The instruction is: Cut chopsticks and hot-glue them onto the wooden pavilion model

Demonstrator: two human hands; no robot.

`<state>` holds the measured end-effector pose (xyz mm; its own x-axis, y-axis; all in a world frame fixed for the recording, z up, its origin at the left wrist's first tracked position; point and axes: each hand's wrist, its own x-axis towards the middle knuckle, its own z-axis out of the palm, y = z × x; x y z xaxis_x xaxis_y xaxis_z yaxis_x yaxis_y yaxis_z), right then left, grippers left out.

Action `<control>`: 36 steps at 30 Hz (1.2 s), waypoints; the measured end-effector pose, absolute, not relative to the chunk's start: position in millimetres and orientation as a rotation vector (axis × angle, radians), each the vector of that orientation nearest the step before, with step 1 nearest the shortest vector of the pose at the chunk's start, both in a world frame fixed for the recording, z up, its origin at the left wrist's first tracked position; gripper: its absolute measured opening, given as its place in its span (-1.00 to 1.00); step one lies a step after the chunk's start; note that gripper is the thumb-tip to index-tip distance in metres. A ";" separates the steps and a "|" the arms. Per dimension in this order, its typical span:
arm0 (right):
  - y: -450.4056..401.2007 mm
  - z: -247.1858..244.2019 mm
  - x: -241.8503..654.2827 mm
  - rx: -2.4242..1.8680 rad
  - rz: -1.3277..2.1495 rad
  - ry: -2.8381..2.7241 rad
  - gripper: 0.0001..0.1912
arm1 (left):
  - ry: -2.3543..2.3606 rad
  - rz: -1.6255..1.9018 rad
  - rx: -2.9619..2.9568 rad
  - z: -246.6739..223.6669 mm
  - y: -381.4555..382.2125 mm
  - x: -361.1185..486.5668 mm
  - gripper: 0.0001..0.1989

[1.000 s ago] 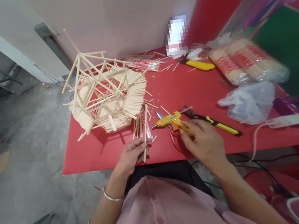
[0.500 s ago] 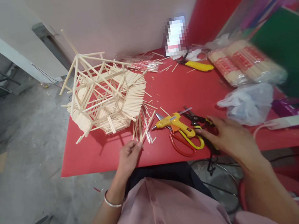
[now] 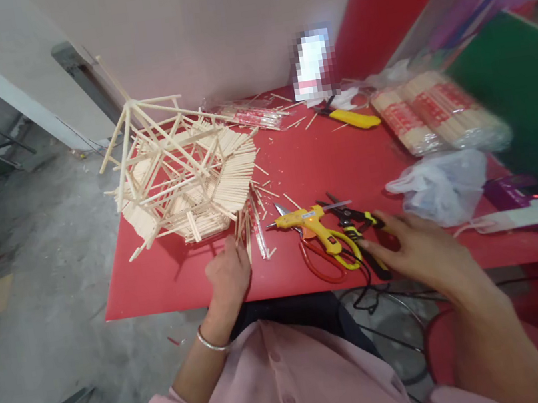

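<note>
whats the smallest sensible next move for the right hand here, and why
Probably closing the right hand around the black-and-yellow pliers: its fingers are at their spread handles, while the left hand is at the loose sticks.

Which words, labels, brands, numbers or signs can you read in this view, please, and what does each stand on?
No text is clear enough to quote.
Wrapped stick bundles: red print, too blurred to read.
Clear packets near the wall: red marks, too blurred.
Yellow glue gun: label too small.
Bright screen: pixelated, unreadable.
</note>
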<state>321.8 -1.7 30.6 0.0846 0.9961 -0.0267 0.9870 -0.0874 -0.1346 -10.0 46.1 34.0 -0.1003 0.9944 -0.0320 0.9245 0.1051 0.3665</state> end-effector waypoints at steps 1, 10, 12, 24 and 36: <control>-2.4 28.0 322.9 -2.189 0.151 -2.128 -0.31 | 2.111 0.373 1.928 34.8 46.6 -9.4 -0.60; -3.6 26.5 317.1 -2.136 0.004 -2.195 -0.26 | 1.715 0.316 2.416 62.7 74.4 17.3 -0.75; -3.9 28.4 315.2 -2.138 -0.024 -2.202 -0.25 | 1.580 0.216 2.562 70.2 102.0 37.3 -0.75; -7.5 44.5 323.0 -2.079 -0.056 -2.051 -0.48 | 1.212 -0.171 2.841 70.7 200.2 100.8 -0.75; 11.6 83.3 205.8 -1.279 0.518 -1.780 -0.71 | 0.909 0.737 1.684 85.8 55.2 29.2 -0.63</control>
<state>205.8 11.6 83.3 -0.1040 0.9100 0.4014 0.5528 0.3884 -0.7373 29.2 55.2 85.8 0.5241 0.8508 0.0380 0.2133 -0.1743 0.9613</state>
